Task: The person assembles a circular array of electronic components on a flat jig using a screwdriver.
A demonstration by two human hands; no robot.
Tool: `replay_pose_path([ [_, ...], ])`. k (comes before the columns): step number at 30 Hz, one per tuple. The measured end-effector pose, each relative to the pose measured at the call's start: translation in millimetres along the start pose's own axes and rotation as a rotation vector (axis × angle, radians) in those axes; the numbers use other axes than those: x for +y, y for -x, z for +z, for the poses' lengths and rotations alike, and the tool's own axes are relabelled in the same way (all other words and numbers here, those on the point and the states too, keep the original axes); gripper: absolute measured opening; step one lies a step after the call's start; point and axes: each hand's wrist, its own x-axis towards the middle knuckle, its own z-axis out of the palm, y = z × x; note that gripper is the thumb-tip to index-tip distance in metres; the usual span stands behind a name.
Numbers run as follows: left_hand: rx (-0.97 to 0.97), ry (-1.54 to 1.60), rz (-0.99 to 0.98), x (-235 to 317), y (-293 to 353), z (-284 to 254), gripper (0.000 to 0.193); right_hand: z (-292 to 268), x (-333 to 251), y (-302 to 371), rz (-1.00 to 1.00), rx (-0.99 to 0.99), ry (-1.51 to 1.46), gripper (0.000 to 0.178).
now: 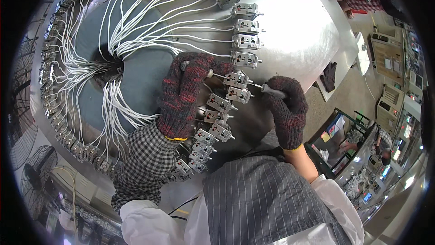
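Note:
Both hands wear dark knit gloves flecked with red. My left hand is closed, with a thin metal shaft with a pale end showing between its fingers and reaching a small metal box-shaped unit. The rest of what it holds is mostly hidden. On the unit's other side, my right hand is closed round a grey-handled tool. That tool's thin metal tip meets the unit's stem. Another metal unit sits just below, and one more lies above, joined to a white cable.
Many similar units ring the round metal table, their white cables gathering at the hole in a grey disc. A dark glove lies on the right. Wire-guarded fans stand at left; another person is at far right.

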Motion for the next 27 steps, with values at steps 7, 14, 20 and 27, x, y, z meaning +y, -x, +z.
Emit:
replay_pose_path([
  [7, -0.092, -0.651, 0.282, 0, 3, -8, 0.040, -1, 4, 2, -0.069, 0.000, 0.007, 0.023],
  [14, -0.149, -0.608, 0.245, 3, 3, -8, 0.041, 2, 2, 0, -0.091, 0.025, -0.042, 0.024],
  [20, -0.076, -0.287, 0.073, 11, 7, -2, 0.022, 2, -11, -2, 0.130, 0.004, -0.074, 0.026],
  [27, -0.011, 0.069, -0.031, 2, 7, -1, 0.023, 3, 2, -1, -0.084, -0.013, -0.064, 0.024],
])
